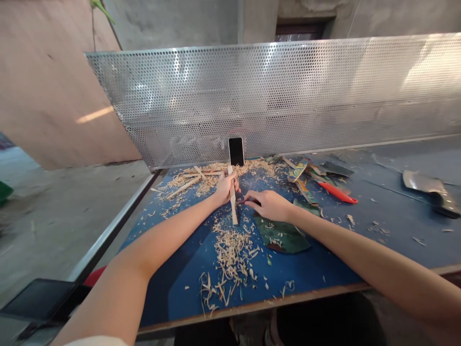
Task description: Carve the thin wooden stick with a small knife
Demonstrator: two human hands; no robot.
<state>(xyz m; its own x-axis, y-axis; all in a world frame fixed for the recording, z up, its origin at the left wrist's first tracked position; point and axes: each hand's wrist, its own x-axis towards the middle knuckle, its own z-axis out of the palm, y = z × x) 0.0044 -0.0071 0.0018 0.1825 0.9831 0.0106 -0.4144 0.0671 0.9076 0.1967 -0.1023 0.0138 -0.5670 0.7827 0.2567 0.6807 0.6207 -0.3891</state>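
Observation:
My left hand (pixel 225 186) is closed round the upper part of a pale wooden stick (pixel 233 204), which stands tilted with its lower end on the blue table (pixel 324 269). My right hand (pixel 268 204) is closed on a small tool with a red part (pixel 243 202) whose tip meets the stick's side; the tool is mostly hidden by the fingers. Wood shavings (pixel 230 254) lie piled in front of the stick.
A phone (pixel 236 151) leans upright against the perforated metal screen (pixel 288 96) behind the stick. Loose wooden sticks (pixel 187 185) lie at the back left. Coloured scraps and a red-orange tool (pixel 336 192) lie to the right, a dark green sheet (pixel 283 235) under my right wrist.

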